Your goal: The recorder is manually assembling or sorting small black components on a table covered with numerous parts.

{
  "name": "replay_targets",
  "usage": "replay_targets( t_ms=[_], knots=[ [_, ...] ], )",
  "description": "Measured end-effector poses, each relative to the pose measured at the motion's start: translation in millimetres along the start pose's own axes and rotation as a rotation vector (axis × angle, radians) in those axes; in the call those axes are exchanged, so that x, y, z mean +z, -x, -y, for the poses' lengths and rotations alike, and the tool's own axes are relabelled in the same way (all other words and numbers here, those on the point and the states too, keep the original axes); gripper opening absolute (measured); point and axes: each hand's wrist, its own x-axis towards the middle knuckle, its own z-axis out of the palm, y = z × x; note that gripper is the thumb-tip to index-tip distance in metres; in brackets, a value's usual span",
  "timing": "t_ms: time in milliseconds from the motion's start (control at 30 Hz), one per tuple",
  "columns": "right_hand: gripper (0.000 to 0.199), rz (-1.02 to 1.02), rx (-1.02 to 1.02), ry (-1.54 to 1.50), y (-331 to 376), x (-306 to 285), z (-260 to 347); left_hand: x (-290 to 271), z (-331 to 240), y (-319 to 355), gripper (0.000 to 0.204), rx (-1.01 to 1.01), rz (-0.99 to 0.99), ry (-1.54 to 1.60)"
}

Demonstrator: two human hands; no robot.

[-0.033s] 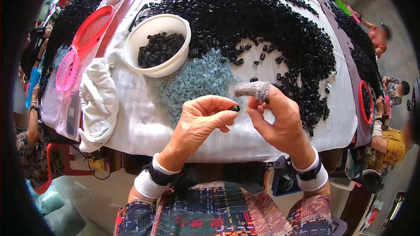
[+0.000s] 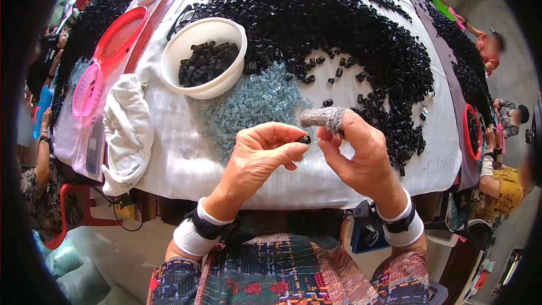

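Note:
My left hand (image 2: pixel 254 149) pinches a small black cylindrical piece (image 2: pixel 305 139) between thumb and forefinger, over the near part of the table. Facing it is my right hand (image 2: pixel 364 149), a small gap away, its forefinger in a grey knitted finger sleeve (image 2: pixel 326 117). The right thumb and bent fingers are drawn close together; what they hold, if anything, is too small to make out. Just beyond both hands spreads a pile of small clear bluish ring-like pieces (image 2: pixel 254 104). A large heap of black cylindrical pieces (image 2: pixel 339 28) curves behind it and down the right.
A white bowl (image 2: pixel 217 88) partly filled with black pieces stands left of the heap. Crumpled white cloth (image 2: pixel 127 135) lies at the table's left. Red (image 2: pixel 101 56) and pink baskets (image 2: pixel 79 101) sit farther left. Other people work at tables on both sides.
The sleeved right forefinger has shifted very slightly left and down. My left hand keeps the black piece in the same place.

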Motion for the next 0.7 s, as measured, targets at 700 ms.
replay_targets(
  t_ms=[700],
  knots=[
    [0.021, -0.183, -0.118, 0.165, 6.4, -5.9, 0.2, 7.7, 7.2, 0.3, 0.021, 0.009, 0.082, 0.08]
  ],
)
